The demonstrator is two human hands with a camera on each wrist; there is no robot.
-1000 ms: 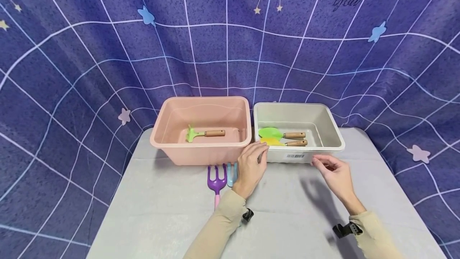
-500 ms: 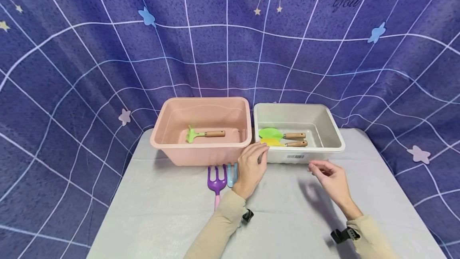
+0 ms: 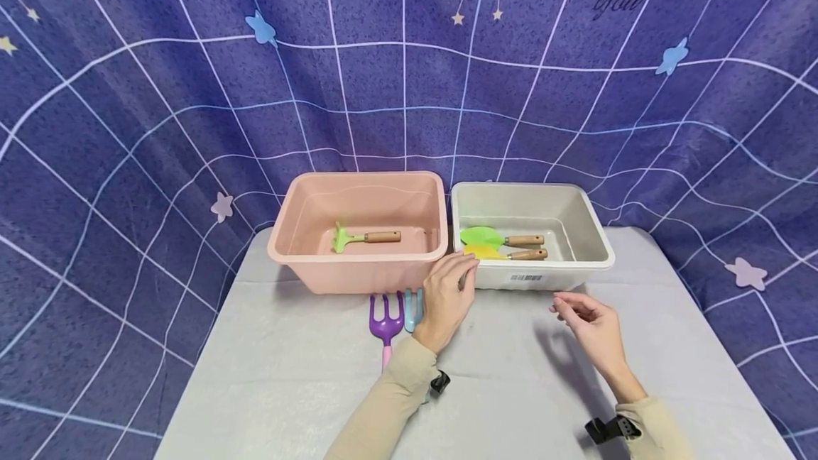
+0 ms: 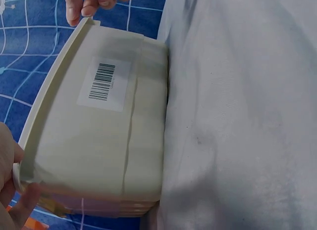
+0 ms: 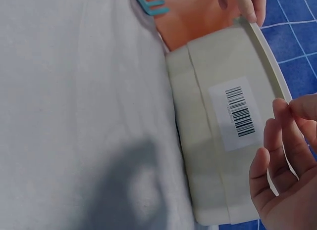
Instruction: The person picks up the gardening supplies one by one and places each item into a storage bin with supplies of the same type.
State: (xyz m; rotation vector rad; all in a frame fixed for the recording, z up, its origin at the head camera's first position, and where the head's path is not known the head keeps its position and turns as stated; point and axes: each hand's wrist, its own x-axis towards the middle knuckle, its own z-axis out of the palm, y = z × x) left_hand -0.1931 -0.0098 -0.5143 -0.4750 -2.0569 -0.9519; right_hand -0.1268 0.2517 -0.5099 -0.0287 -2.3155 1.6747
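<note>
My left hand [image 3: 445,298] grips the front left corner of the off-white bin [image 3: 575,274], its thumb and fingers at the rim in the left wrist view. Inside that bin lie a green trowel [image 3: 481,236] and a yellow trowel [image 3: 483,253], both wooden-handled. My right hand [image 3: 591,325] hovers before the bin's right front, above its own shadow on the table. Its fingers are loosely bent, thumb tip close to the index finger, and nothing is held. The bin's barcode label [image 5: 238,114] faces the front.
A pink bin [image 3: 367,275] stands to the left, holding a small green rake [image 3: 345,238]. On the table before it lie a purple fork [image 3: 385,325] and a light blue pronged tool [image 3: 412,311], partly hidden by my left arm. A blue patterned curtain [image 3: 383,77] hangs behind.
My right hand has drawn back a little from the off-white bin's front, towards me. The left hand and both bins stay where they were.
</note>
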